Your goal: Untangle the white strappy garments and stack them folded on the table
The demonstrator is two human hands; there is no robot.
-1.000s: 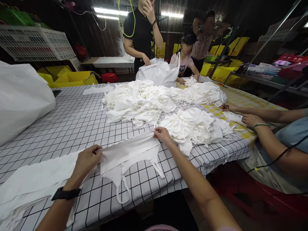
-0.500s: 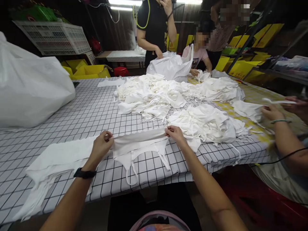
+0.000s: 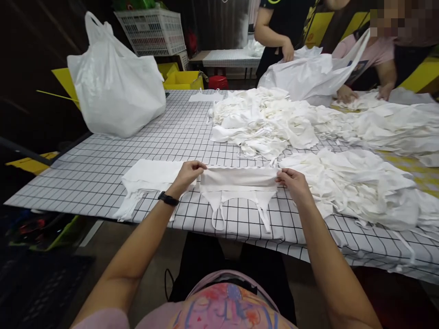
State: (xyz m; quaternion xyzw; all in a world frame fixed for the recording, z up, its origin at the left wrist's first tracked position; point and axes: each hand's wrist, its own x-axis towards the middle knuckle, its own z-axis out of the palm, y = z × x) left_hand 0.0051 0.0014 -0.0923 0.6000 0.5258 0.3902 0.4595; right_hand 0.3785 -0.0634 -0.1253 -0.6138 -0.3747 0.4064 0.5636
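Garment (image 3: 239, 179): small white piece with thin straps, stretched flat near the front edge of the checked table (image 3: 103, 160), straps trailing toward the body; held taut between both hands, probably to square the top band before folding or stacking.
Left hand (image 3: 187, 175): pinched closed on the garment's left end, thumb on top, fingers curled under; black watch (image 3: 168, 198) on the wrist.
Right hand (image 3: 292, 182): clamped on the garment's right end in the same pinch, level with the left, so the band lies straight across.
Flat stack (image 3: 147, 176): neat white pieces just left of the left hand, partly under it, straps hanging off the near side; likely kept there for an easy sideways reach.
Loose heap (image 3: 350, 183): crumpled white pieces just right of the right hand, touching the table's yellow-checked part; close enough to draw from.
Far heap (image 3: 264, 119): bigger tangle of the same white pieces across the middle of the table.
White plastic bag (image 3: 115, 87): full, standing upright at the far left corner, handles up.
Other people: one person's hand (image 3: 287, 50) on a second white bag (image 3: 308, 75) at the far side; another person's hands (image 3: 346, 95) flat on pieces beside it.
Crate (image 3: 154, 29): white lattice basket behind the table, well apart.
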